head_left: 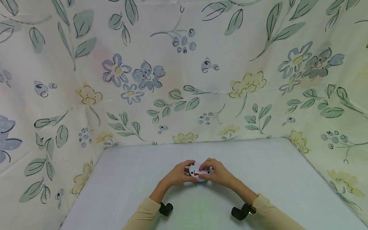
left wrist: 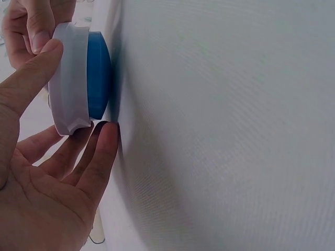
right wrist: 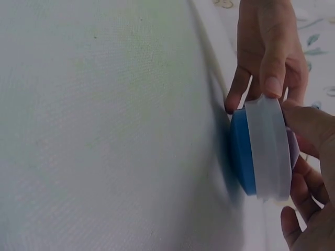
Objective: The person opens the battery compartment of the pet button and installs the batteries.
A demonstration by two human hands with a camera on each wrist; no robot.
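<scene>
A round white-and-blue device [head_left: 195, 166] is between both hands over the table, white back up and blue side down. Dark round holes and a small recess with red in it show on its back. My left hand [head_left: 179, 174] holds its left side, thumb on the near edge, as the left wrist view shows too. My right hand [head_left: 220, 174] is at its right side, thumb and fingers bent over the back. In the right wrist view a small pale purple part [right wrist: 294, 149] sits by the right fingers; whether it is loose is unclear.
A white-covered table [head_left: 129, 179] lies beneath the hands. Behind it and at both sides hangs a floral cloth [head_left: 172, 70]. Black wrist-worn cameras stick out from the left sleeve [head_left: 143, 214] and the right sleeve [head_left: 273, 214].
</scene>
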